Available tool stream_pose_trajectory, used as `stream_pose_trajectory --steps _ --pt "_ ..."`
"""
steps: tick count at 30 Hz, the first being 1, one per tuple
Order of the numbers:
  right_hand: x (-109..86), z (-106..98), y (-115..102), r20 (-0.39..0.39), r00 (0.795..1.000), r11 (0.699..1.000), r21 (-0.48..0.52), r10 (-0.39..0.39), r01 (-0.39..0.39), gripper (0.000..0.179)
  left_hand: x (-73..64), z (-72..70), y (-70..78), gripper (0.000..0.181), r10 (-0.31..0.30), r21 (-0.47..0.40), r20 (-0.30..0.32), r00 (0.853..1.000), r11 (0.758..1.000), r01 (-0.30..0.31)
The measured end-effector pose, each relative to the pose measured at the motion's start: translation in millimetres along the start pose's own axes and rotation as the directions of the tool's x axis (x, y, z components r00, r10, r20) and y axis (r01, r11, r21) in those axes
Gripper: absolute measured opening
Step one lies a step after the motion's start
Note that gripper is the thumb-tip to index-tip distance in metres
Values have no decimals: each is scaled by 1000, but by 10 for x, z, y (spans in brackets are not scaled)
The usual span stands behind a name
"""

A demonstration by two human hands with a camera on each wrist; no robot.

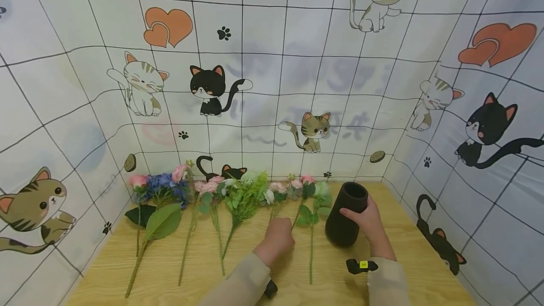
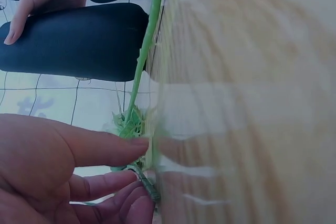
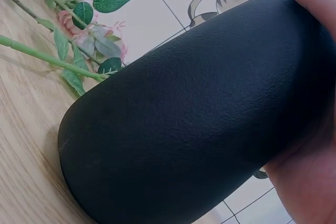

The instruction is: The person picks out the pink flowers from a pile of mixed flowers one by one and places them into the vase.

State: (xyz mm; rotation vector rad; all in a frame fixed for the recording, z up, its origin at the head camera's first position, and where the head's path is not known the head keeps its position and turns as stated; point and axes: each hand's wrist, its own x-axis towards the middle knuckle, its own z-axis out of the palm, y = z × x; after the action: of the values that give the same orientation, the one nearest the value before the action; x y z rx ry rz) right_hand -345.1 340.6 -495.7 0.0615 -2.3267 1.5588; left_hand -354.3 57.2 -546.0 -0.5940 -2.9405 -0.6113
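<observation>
My right hand (image 1: 371, 228) grips a black vase (image 1: 343, 218) near its mouth, thumb across the front. The vase's open top faces up, and its base is at the wooden table; whether it touches cannot be told. To its left, my left hand (image 1: 278, 237) is low over the table, thumb and curled fingers around a thin green flower stem (image 2: 148, 186). That stem seems to lead up to a pink rose (image 1: 308, 180) at the back. Between the hands lies a pale green flower (image 1: 321, 190), its straight stem (image 1: 311, 254) pointing toward me.
Left of my hands, several flowers lie in a row on the table (image 1: 204, 292): a blue hydrangea (image 1: 161, 187) with big leaves, pink blooms (image 1: 208, 186) and a leafy green sprig (image 1: 244, 197). A cat-print curtain (image 1: 263, 74) encloses the back and sides.
</observation>
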Motion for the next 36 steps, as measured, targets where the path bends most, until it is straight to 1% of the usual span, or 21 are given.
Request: stream_pose_trajectory --steps 3,7,9,13,17,20,22,26,31,33,36 --pt "0 11 -17 -6 1000 1000 9 8 -8 77 -6 6 -18 39 14 -8 -21 1000 1000 -15" --pt "-4 16 -22 -10 1000 1000 19 -6 6 74 -37 13 -27 46 -3 -41 -28 1000 999 2" --pt "-9 14 -16 -9 1000 1000 22 -11 11 75 -49 19 -25 50 -14 -55 -17 1000 998 13" --pt "-16 8 -5 -6 1000 1000 15 -9 9 77 -69 28 -25 56 -12 -65 12 1000 998 12" --pt "-19 10 -8 -3 1000 1000 11 -8 9 78 -77 13 -24 50 -3 -15 26 1000 1000 4" --pt "-11 10 -12 0 1000 1000 15 -15 15 76 -82 -9 -17 42 -4 27 23 1000 1000 4" --pt "-1 11 -15 2 1000 1000 18 -16 16 75 -88 -25 -10 40 -9 37 23 1000 999 8" --pt "18 13 -20 4 1000 1000 8 -15 15 74 -97 -48 -1 40 -18 44 33 999 999 16" --pt "20 -1 -34 14 1000 999 -48 -19 20 74 -113 -81 10 39 -22 41 51 998 999 20" --pt "17 -11 -35 19 1000 997 -75 -22 23 74 -123 -89 13 38 -19 37 63 998 999 17" --pt "21 -22 -25 22 1000 996 -86 -18 20 74 -141 -93 13 40 -21 9 80 997 1000 20"
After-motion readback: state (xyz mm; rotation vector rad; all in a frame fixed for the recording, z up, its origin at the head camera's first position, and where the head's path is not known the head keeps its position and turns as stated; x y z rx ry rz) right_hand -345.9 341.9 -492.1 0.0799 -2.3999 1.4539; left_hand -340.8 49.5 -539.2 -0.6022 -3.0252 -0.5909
